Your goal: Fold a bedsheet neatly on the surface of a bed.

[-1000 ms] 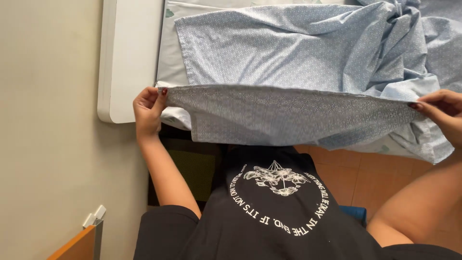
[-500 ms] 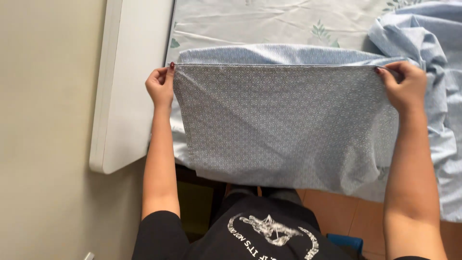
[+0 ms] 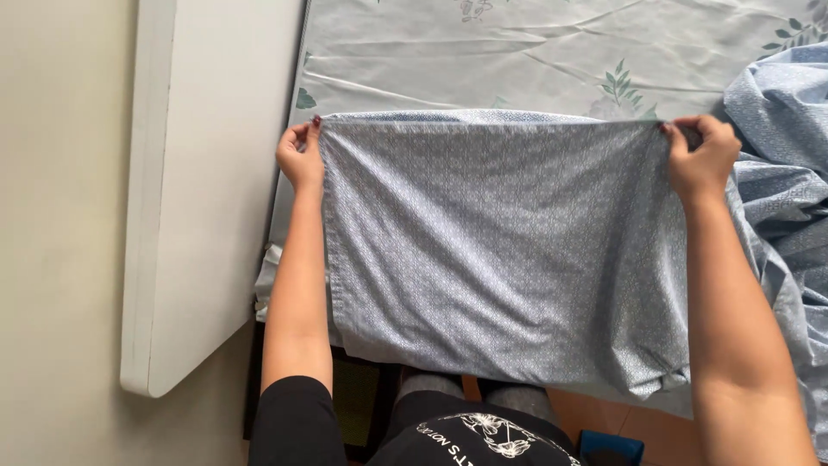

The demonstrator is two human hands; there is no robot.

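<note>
Since half a second ago both arms have stretched farther out over the bed, and the blue patterned cloth [image 3: 500, 259] now hangs flatter and more squarely between the hands. Its far edge runs left to right, drawn taut; the left hand [image 3: 299, 157] pinches the far-left corner and the right hand [image 3: 703, 158] pinches the far-right corner, each with fingers closed tight on the fabric. From those two grips the cloth falls toward the person, its near edge hanging loose just above the black shirt [image 3: 483, 431]. Its long axis lies across the body, and both hands sit level, neither nearer the bed than the other. Beneath and beyond lies the pale floral sheet [image 3: 517, 52] on the mattress. A crumpled blue bedcover [image 3: 785, 155] is heaped to the right, touching the cloth by the right wrist. A white bed frame panel [image 3: 216, 173] stands to the left.
</note>
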